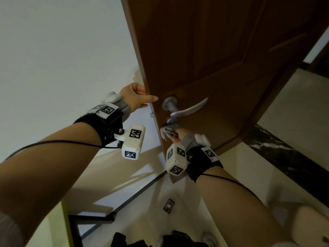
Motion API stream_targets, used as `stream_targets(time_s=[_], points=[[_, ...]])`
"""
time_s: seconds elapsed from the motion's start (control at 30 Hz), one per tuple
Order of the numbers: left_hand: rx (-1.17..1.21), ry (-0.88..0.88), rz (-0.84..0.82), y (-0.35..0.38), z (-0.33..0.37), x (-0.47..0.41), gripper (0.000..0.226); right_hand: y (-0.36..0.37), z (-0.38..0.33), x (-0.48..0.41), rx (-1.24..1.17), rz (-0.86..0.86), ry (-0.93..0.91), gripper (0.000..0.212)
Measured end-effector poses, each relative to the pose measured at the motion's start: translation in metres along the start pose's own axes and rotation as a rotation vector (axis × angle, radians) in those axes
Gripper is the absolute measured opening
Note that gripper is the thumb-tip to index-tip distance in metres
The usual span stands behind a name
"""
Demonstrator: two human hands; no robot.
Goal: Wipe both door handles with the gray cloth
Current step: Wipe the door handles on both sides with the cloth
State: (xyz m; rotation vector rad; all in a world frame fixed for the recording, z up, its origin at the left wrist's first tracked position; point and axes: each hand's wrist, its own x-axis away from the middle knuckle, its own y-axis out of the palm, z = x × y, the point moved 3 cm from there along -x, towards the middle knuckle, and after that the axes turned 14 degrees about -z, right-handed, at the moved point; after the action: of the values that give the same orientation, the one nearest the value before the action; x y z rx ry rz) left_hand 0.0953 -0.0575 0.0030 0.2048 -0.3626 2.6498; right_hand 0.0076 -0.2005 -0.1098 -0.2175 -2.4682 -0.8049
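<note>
Holding the door's free edge, the left hand [137, 97] has its fingers curled round the far side and its thumb lying along the near face of the brown door [204, 50], closed on that edge and carrying nothing else. Lower down, the right hand [179, 135] is bunched tightly around the gray cloth [167, 131], which is pressed up against the small round fitting just under the near door handle [188, 109]. That silver lever itself stands bare, with the cloth below it and not wrapped over it, so I judge the wiping of this side to be at most under way around the lock, with the lever's length yet to be covered. Nothing in the view shows whether any part is already clean. A second handle must sit on the hidden face of the door; it cannot be seen from here, and I take it as work remaining. Both wrists wear black bands with white marker blocks [132, 144].
</note>
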Motion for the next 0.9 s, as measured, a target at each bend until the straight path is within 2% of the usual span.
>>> stream_targets(time_s=[0.17, 0.43, 0.9], points=[[0.013, 0.010, 0.003, 0.000, 0.002, 0.000, 0.034, 0.017, 0.006, -0.003, -0.010, -0.002, 0.054, 0.043], [0.020, 0.015, 0.001, -0.004, 0.001, -0.001, 0.033, 0.032, -0.008, 0.003, -0.399, -0.018, -0.079, 0.042], [0.061, -0.025, 0.022, -0.012, -0.014, -0.004, 0.033, 0.040, -0.019, 0.010, -0.257, -0.075, -0.179, 0.044]])
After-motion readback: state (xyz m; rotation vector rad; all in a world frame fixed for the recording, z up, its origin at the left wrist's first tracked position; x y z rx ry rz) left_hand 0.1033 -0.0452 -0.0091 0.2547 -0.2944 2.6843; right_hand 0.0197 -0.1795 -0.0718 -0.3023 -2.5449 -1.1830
